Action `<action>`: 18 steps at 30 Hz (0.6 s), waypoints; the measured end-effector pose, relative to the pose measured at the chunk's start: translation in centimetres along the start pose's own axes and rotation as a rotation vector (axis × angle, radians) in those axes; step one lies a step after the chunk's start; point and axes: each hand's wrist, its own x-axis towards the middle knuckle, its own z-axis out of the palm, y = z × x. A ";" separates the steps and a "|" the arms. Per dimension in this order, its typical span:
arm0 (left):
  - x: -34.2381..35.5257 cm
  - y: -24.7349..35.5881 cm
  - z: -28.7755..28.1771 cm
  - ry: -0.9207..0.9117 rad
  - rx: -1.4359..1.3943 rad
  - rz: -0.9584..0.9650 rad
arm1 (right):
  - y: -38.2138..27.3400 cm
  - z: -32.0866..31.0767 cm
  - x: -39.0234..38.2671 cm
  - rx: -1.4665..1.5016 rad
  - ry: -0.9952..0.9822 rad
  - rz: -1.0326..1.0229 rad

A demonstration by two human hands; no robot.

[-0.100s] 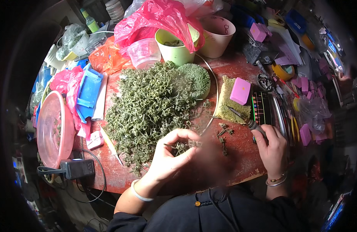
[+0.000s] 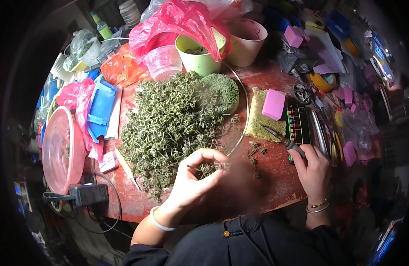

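Between the thumb and fingers of my left hand (image 2: 196,179) is a small grey-green openwork piece (image 2: 221,166), held over the near edge of a big heap of similar pieces (image 2: 167,119). My right hand (image 2: 311,168) is closed round the dark handle of a tool with a pointed metal blade (image 2: 270,131). The blade lies over the near edge of a yellow-green sponge (image 2: 257,111), which carries a pink block (image 2: 274,104). A few loose pieces (image 2: 256,150) lie on the red table between my hands. A blurred patch hides part of the space just right of my left fingers.
A round green textured block (image 2: 223,93) adjoins the heap. Behind stand a light-green bucket (image 2: 193,62) and a whitish bucket (image 2: 246,48). A pale cable (image 2: 246,95) crosses the table. On the left are a pink basin (image 2: 58,150) and power bank (image 2: 91,194); several tools lie right.
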 end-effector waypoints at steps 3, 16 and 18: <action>0.3 0.0 -0.5 0.001 0.030 0.024 | -1.0 -0.1 -0.6 0.256 0.028 -0.013; 0.3 -0.3 -0.3 -0.008 0.006 0.018 | -2.7 0.5 -0.9 0.331 -0.057 -0.276; 0.3 -0.4 -0.3 -0.012 0.011 0.026 | -2.7 0.5 -0.9 0.338 -0.059 -0.279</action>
